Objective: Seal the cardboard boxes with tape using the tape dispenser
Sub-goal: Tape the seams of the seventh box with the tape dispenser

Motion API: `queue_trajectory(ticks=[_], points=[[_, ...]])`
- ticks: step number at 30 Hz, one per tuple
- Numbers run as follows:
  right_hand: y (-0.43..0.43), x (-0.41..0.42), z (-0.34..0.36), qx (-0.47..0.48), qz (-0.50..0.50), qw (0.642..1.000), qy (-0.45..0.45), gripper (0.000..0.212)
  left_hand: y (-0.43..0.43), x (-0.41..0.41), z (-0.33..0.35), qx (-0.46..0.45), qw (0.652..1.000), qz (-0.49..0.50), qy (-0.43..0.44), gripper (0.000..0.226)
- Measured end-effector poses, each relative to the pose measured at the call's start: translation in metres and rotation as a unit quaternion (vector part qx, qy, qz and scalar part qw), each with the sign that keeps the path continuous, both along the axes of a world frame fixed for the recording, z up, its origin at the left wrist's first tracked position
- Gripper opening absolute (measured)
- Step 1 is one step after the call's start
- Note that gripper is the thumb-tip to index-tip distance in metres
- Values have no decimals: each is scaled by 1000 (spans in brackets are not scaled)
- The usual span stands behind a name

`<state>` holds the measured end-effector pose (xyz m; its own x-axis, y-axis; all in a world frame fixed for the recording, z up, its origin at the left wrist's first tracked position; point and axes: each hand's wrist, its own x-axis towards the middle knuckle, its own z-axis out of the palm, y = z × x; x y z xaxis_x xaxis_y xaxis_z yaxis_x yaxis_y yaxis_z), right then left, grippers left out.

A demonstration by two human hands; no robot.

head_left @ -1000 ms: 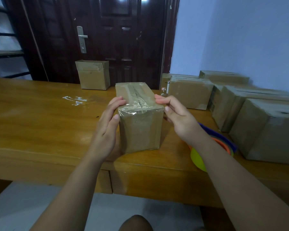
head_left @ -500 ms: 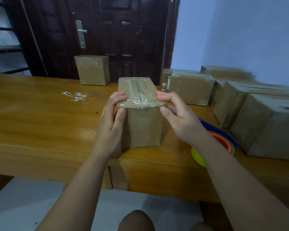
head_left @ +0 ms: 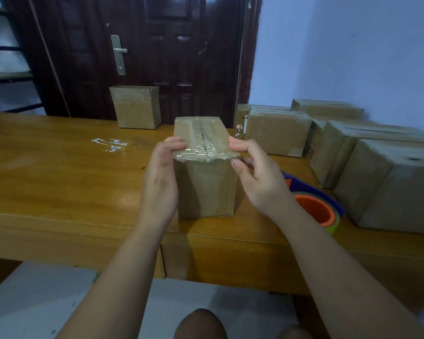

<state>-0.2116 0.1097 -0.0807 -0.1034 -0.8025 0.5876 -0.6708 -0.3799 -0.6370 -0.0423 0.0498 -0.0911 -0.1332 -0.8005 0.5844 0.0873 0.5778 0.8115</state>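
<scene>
The cardboard box (head_left: pixel 206 182) stands near the table's (head_left: pixel 59 192) front edge, with clear tape (head_left: pixel 201 154) wrinkled across the near end of its top seam. Our left hand (head_left: pixel 160 182) curls its fingers over the left top edge; our right hand (head_left: pixel 257 177) pinches the right one. We judge the tape wants pressing flat down both sides. The tape dispenser (head_left: pixel 316 206) lies just beyond our right wrist, hemmed in by sealed boxes (head_left: pixel 387 189); an open box (head_left: pixel 136 111) stands well behind.

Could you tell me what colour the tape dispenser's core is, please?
The core is orange; head view shows it.
</scene>
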Motion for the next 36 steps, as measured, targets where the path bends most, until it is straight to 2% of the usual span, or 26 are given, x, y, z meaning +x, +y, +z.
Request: queue_trajectory(ticks=[3, 6, 9, 12, 16, 22, 27, 32, 36], points=[[8, -2, 4, 49, 32, 998, -21, 28, 8, -7, 12, 18, 997, 66, -28, 28], [13, -3, 12, 70, 48, 995, -53, 33, 8, -8, 12, 47, 996, 67, -30, 10], [10, -2, 19, 63, 4, 996, -57, 47, 11, -7, 7, 33, 997, 62, -33, 18], [5, -2, 19, 65, 10, 995, -80, 16, 13, -6, 4, 11, 998, 54, -38, 27], [5, -4, 16, 68, 30, 992, -103, 20, 11, -3, 1, -1, 999, 35, -37, 41], [6, -6, 14, 58, 48, 992, -101, 24, -3, 10, -12, -14, 998, -55, -24, 28], [5, -4, 10, 32, 32, 997, -70, 25, -1, 8, -11, -27, 999, -40, -19, 28], [4, 5, 4, -6, 5, 997, -78, 24, -1, 7, -13, -40, 999, -18, -25, 29], [6, 4, 3, -6, 12, 997, -80, 22, -3, 10, -15, -68, 996, -2, -61, 29]])
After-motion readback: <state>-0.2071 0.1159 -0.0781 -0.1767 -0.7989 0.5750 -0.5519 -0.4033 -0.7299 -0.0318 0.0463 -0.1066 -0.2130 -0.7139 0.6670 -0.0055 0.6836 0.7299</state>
